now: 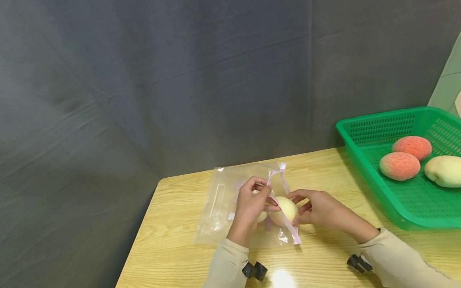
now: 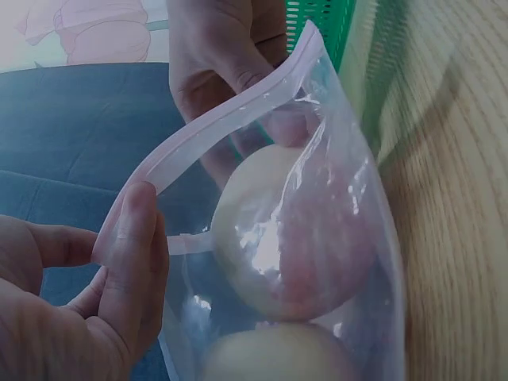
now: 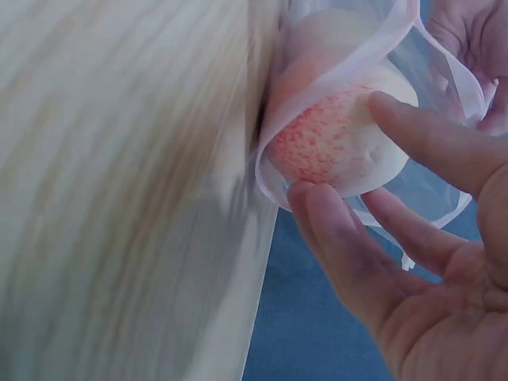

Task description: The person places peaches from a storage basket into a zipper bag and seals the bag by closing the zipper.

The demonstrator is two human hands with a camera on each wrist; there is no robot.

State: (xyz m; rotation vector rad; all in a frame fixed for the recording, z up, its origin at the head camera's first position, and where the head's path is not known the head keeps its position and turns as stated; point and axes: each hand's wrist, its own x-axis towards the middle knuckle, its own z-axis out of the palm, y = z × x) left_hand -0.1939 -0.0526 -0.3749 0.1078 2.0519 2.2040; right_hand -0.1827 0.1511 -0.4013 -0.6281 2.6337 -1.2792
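Observation:
A clear zip bag (image 1: 212, 224) with a pink seal strip lies near the table's back edge, its mouth spread toward the right. My left hand (image 1: 248, 206) pinches one lip of that mouth between thumb and fingers. In the mouth sits a pale peach (image 1: 286, 210) with a red blush, seen close in the right wrist view. My right hand (image 1: 322, 208) holds this peach from the outer side, thumb and fingertips spread around it. Deeper in the bag, a second pale fruit (image 2: 274, 357) touches the first; the left hand partly hides it in the head view.
On the right stands a green basket (image 1: 387, 200) holding two reddish peaches (image 1: 399, 166) and a pale yellow-green fruit (image 1: 444, 171). A dark grey cloth (image 1: 216, 80) hangs behind the wooden table (image 1: 162, 256).

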